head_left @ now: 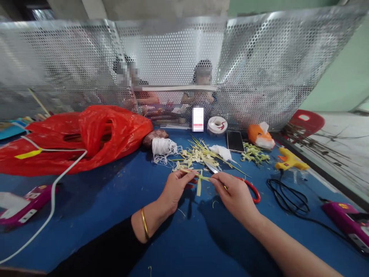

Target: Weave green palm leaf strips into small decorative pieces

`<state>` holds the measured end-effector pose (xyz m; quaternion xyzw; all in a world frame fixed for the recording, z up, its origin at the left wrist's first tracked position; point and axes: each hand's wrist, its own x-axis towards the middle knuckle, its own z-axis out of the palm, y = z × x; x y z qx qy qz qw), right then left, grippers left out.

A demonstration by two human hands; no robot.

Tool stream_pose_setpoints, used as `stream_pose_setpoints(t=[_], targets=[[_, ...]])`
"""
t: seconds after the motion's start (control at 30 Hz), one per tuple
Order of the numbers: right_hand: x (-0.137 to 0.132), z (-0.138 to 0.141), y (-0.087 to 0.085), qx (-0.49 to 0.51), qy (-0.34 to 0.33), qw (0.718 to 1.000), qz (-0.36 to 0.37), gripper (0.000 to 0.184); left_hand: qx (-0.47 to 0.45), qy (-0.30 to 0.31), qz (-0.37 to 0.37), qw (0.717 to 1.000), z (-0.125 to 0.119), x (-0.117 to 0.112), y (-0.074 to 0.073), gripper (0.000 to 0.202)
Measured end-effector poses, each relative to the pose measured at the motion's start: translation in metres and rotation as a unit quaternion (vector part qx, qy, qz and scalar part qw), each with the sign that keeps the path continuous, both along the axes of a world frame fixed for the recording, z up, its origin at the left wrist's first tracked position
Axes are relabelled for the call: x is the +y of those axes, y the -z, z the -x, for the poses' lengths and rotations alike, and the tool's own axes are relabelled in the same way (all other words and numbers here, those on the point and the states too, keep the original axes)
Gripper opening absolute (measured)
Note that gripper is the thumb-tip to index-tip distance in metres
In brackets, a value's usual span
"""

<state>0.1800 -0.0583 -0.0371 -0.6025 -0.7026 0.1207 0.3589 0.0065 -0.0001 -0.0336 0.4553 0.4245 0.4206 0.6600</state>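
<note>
Between the fingertips of both hands is a small pale green leaf-like strip piece (199, 186), with one flat end hanging down. My left hand (174, 188), below a gold bangle, pinches its left side. My right hand (235, 192) is closed on the thin green end at the right. Scissors (255, 191) with a red handle show around my right hand, their blade pointing left; whether the hand holds them too I cannot tell. Just beyond the fingers lies a pile of pale yellow-green strips (198, 156).
A white string spool (163, 146) and a red plastic bag (112, 130) are at the left. Toward the right are a tape roll (217, 125), phone (235, 141), tissue pack (261, 135) and yellow glue gun (291, 159) with a black cord. A perforated metal screen (175, 57) stands behind, people beyond it.
</note>
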Motion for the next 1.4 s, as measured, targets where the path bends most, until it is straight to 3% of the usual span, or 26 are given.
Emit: stream_pose_setpoints(t=[0.17, 0.43, 0.6, 0.7, 0.93, 1.1, 1.2, 1.3, 1.4], targets=[[0.0, -0.001, 0.001, -0.04, -0.003, 0.996, -0.075, 0.021, 0.009, -0.035, -0.013, 0.999, 0.003, -0.002, -0.004, 0.026], [0.0, 0.0, -0.002, -0.06, -0.003, 0.994, -0.087, 0.021, 0.012, -0.068, -0.016, 0.997, 0.012, -0.012, -0.006, 0.02], [0.002, 0.004, 0.005, -0.143, -0.028, 0.984, -0.106, 0.022, 0.016, -0.05, -0.008, 0.999, 0.011, -0.016, -0.004, 0.023], [0.004, 0.007, 0.008, -0.143, -0.048, 0.983, -0.105, 0.02, 0.022, -0.024, 0.0, 0.999, 0.009, -0.018, -0.002, 0.022], [0.0, 0.011, 0.001, 0.021, -0.074, 0.996, -0.055, 0.005, 0.051, 0.007, -0.091, 0.995, 0.009, -0.019, -0.004, 0.015], [-0.003, 0.014, -0.001, 0.126, -0.064, 0.99, -0.007, 0.008, 0.009, 0.07, -0.037, 0.997, 0.008, -0.022, -0.005, 0.02], [-0.003, 0.014, 0.001, 0.185, -0.07, 0.98, 0.017, 0.007, -0.019, 0.101, -0.008, 0.995, 0.006, -0.023, -0.004, 0.033], [-0.002, 0.015, 0.001, 0.233, -0.072, 0.969, 0.04, 0.009, -0.026, 0.107, 0.013, 0.994, 0.004, -0.023, -0.001, 0.044], [-0.002, 0.016, 0.001, 0.262, -0.079, 0.96, 0.054, 0.017, 0.009, 0.1, -0.002, 0.995, 0.003, -0.023, 0.001, 0.04]])
